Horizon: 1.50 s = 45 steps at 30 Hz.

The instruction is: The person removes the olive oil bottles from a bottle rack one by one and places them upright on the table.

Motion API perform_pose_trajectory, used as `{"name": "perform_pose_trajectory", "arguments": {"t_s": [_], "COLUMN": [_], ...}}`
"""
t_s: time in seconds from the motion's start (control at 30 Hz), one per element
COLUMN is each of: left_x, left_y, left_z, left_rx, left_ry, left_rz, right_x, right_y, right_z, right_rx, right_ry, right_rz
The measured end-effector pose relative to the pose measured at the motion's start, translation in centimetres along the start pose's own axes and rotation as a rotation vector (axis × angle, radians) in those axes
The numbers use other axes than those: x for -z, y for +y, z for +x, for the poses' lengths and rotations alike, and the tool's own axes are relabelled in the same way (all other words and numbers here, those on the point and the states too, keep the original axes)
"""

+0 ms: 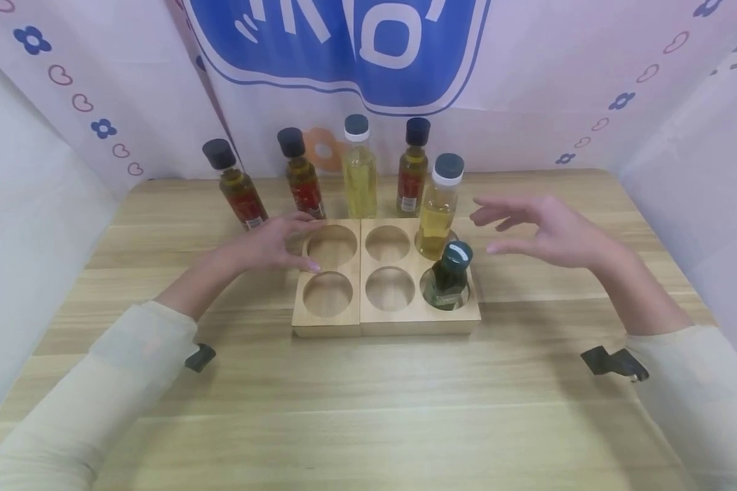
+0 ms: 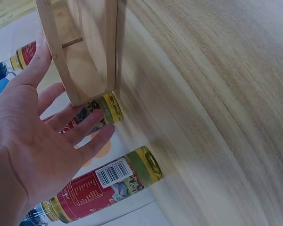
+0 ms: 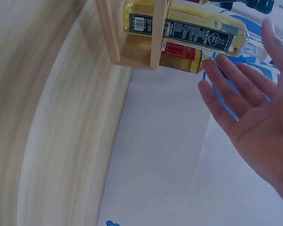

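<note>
A wooden bottle holder (image 1: 405, 327) with round holes lies on the table. My left hand (image 1: 276, 242) is at its left end, thumb and fingers spread, touching its edge; in the left wrist view the fingers look straight to slightly bent. My right hand (image 1: 543, 232) hovers to the right of the holder, fingers extended, holding nothing. Nearest to it is a clear bottle of pale yellow oil (image 1: 437, 221), standing in the back right hole. A dark bottle with a green cap (image 1: 450, 283) leans slightly in the front right hole. The other holes hold nothing.
Behind the holder stand another pale yellow bottle (image 1: 360, 181) and three dark-capped bottles with red labels: a left one (image 1: 243, 198), a middle one (image 1: 305, 187) and a right one (image 1: 412, 177). A printed curtain (image 1: 516, 129) hangs at the table's back edge.
</note>
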<state>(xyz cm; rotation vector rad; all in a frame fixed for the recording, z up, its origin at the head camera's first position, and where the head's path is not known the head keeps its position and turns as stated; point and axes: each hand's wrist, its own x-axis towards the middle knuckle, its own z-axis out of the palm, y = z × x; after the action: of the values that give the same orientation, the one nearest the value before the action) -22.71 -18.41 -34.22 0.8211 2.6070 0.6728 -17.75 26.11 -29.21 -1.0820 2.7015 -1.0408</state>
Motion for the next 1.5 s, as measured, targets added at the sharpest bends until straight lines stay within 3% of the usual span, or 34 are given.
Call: {"name": "perform_pose_trajectory", "arguments": {"t_s": [0.13, 0.3, 0.73, 1.07, 1.33, 1.5], "left_x": [0.0, 0.0, 0.0, 0.1, 0.0, 0.0], "left_y": [0.0, 0.1, 0.3, 0.4, 0.2, 0.2], "left_z": [0.1, 0.3, 0.1, 0.0, -0.2, -0.3], "left_rx": [0.0, 0.006, 0.028, 0.014, 0.028, 0.04], "left_ry": [-0.004, -0.008, -0.026, -0.027, -0.028, -0.021], "left_rz": [-0.006, 0.004, -0.014, -0.025, -0.031, -0.041], "right_x": [-0.1, -0.7, -2.2, -2.4, -2.4, -2.7], "right_y": [-0.2, -0.2, -1.7, -2.6, -2.9, -2.7], "right_z": [1.0, 2.4, 5.5, 6.6, 6.7, 6.8], "right_rx": [-0.042, -0.038, -0.113, -0.141, -0.193, -0.158], "right_ry": [0.078, 0.165, 0.28, 0.39, 0.409, 0.46], "right_rz": [0.017, 0.091, 0.283, 0.388, 0.429, 0.488]}}
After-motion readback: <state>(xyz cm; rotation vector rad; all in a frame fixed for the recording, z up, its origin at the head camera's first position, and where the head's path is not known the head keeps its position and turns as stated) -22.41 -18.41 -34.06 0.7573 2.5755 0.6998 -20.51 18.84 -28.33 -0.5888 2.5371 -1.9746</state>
